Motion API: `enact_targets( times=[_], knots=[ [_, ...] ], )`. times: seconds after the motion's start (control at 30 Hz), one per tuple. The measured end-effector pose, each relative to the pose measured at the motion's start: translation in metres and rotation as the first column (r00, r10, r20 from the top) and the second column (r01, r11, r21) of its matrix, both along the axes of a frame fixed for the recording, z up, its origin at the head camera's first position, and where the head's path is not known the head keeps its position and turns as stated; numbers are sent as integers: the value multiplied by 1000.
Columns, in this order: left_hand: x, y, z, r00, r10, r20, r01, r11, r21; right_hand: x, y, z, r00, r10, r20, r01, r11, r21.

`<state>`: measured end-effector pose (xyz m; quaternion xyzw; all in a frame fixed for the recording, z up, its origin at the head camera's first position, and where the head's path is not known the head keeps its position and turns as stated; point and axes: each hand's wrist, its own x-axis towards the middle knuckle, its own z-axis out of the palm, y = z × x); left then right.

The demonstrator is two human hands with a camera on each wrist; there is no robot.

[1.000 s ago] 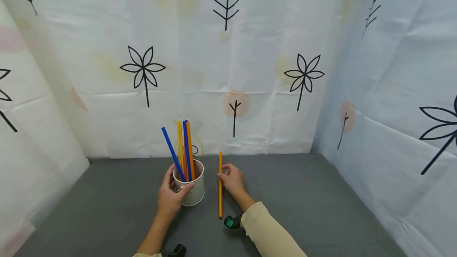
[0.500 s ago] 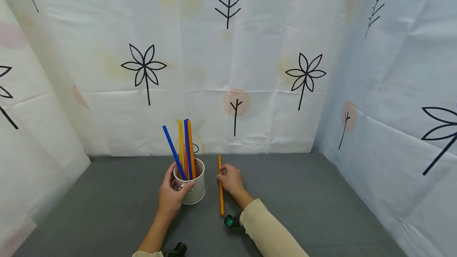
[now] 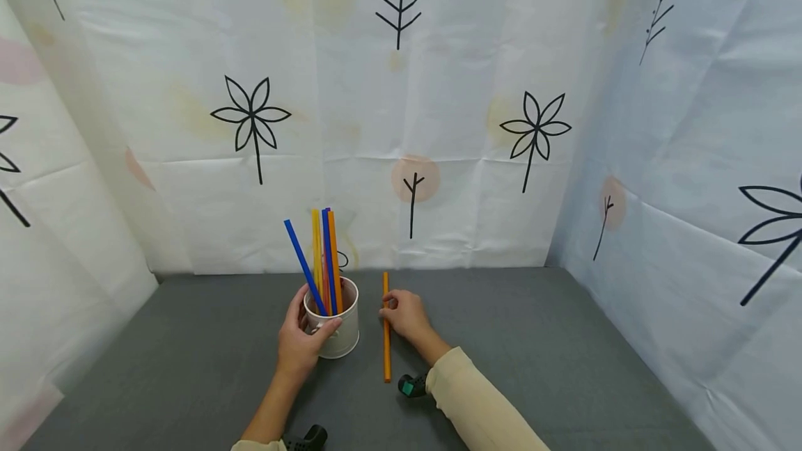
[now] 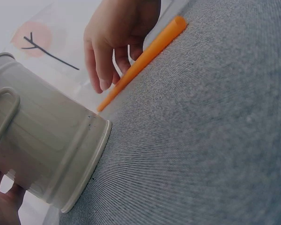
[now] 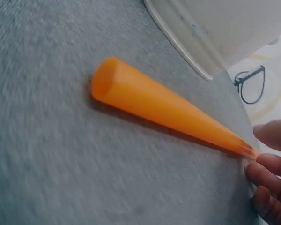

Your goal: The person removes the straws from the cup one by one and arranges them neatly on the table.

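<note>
In the head view, my left hand (image 3: 299, 352) grips a whitish metal mug (image 3: 340, 338) standing upright, thumb at its near side. Its looped handle (image 4: 5, 119) shows in the left wrist view. Yellow, pink, blue and orange drinking straws stand in the mug, among them a leaning blue straw (image 3: 303, 263). To the right, a single wide orange straw (image 3: 386, 353) lies on the grey tabletop, pointing away from me. My right hand (image 3: 407, 315) has thumb and fingers around its far half, lightly pinching; the fingers (image 5: 267, 176) partly hide that end in the right wrist view.
The grey cloth-covered table (image 3: 532, 367) reaches back to a pale curtain (image 3: 457, 89) printed with flowers and twigs. Curtains also bound both sides. Black wrist devices (image 3: 412, 386) sit on both forearms, near the front edge.
The loose orange straw's far end has come down a little, and its near end has swung slightly. My right hand shifted slightly left. My left hand and the mug stay put.
</note>
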<state>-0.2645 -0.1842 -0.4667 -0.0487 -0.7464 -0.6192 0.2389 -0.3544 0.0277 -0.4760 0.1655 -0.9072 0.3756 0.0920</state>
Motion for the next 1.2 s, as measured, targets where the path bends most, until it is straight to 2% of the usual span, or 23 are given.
enact_targets(
  times=[0.07, 0.2, 0.3, 0.43, 0.57, 0.7, 0.97, 1.2],
  knots=[
    [2, 1, 3, 1000, -2, 8, 2, 1000, 5, -1, 4, 1, 1000, 24, -2, -24, 1000, 10],
    [12, 5, 18, 1000, -12, 8, 12, 1000, 5, -2, 15, 4, 995, 103, -11, -102, 994, 49],
    [19, 9, 29, 1000, -13, 5, 13, 1000, -3, -4, 24, 6, 983, 182, -20, -179, 979, 100],
    [23, 11, 34, 1000, -8, 11, 8, 1000, -4, -5, 33, 7, 964, 265, -14, -258, 948, 186],
    [23, 11, 35, 1000, -8, 6, 8, 1000, 0, -3, 39, 7, 950, 311, 15, -305, 920, 247],
    [23, 11, 35, 1000, -15, 4, 15, 1000, 5, -1, 42, 6, 943, 332, 27, -327, 905, 274],
    [22, 9, 34, 1000, -12, 11, 12, 1000, 6, 3, 39, 3, 934, 357, 6, -344, 893, 290],
    [23, 10, 34, 1000, -3, 4, 3, 1000, -17, 2, 35, 3, 936, 351, 11, -340, 899, 278]
  ],
)
